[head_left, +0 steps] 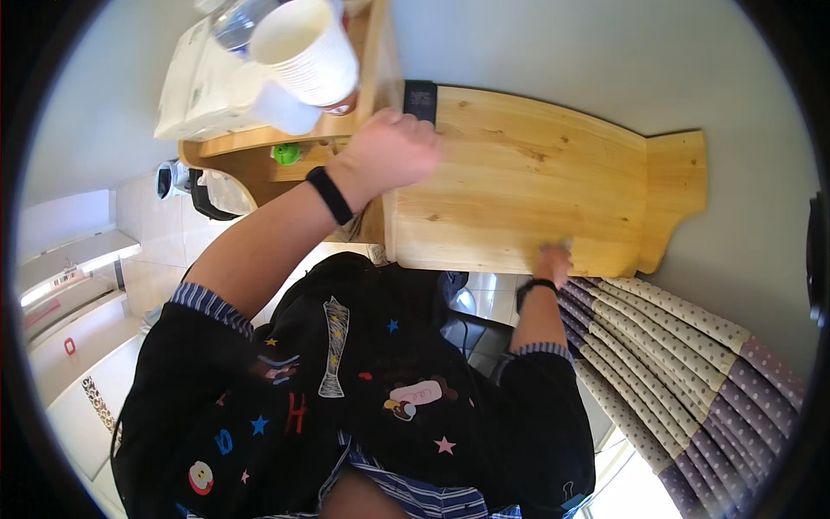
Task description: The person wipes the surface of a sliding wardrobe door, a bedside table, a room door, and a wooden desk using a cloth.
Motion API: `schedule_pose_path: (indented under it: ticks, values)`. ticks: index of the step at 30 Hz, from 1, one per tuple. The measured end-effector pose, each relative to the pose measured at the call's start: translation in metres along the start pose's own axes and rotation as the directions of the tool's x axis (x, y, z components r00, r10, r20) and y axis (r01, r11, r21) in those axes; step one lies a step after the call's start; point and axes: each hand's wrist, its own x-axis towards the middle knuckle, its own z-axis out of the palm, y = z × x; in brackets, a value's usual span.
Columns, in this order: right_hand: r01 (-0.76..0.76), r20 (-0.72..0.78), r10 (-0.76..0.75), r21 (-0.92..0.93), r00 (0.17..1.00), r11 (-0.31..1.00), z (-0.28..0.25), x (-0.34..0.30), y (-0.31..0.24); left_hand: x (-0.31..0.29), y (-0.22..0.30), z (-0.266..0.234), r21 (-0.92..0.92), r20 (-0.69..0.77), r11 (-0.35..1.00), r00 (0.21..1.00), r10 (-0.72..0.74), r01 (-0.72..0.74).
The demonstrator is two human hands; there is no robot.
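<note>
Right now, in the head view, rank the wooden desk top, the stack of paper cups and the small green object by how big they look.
1. Wooden desk top, by far the largest.
2. Stack of paper cups; it sits nearer the camera, so it may look bigger than it really is.
3. Small green object, the smallest, on the shelf below the cups.

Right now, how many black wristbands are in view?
2. One wristband is on the left forearm, whose hand rests at the wooden desk edge; the other wristband is on the right wrist near the desk's front edge.
</note>
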Motion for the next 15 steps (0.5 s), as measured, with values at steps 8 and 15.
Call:
schedule_pose_path:
  ticks: [8,15]
  values:
    - [0.871,0.262,-0.857,0.102,0.443,0.481,0.03,-0.158,-0.117,0.007,0.003,-0.015,0.046,0.094,0.99,0.986,-0.136,0.132]
    - [0.906,0.041,-0.911,0.099,0.411,0.413,-0.012,0.038,0.012,0.012,0.027,-0.039,-0.169,0.205,0.928,0.932,-0.298,0.333]
